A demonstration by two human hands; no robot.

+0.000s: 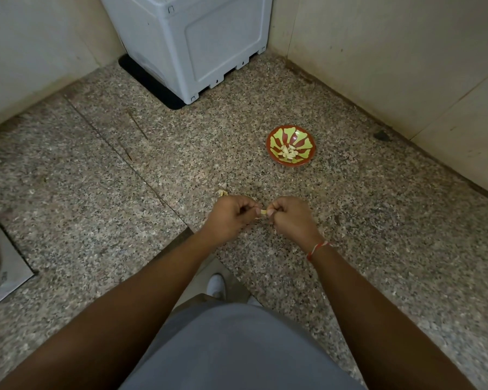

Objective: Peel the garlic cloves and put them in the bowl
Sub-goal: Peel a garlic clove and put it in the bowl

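Grey plastic appliance on a black mat — speckled stone counter.

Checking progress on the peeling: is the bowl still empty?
Not empty: the red-and-green patterned bowl on the speckled stone counter holds a small pile of pale peeled garlic cloves at its bottom.

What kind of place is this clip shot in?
Probably a home kitchen counter corner: speckled granite slab meeting plain walls, a grey plastic appliance in the corner, and a steel sink edge at left. A bowl of garlic stands on the granite.
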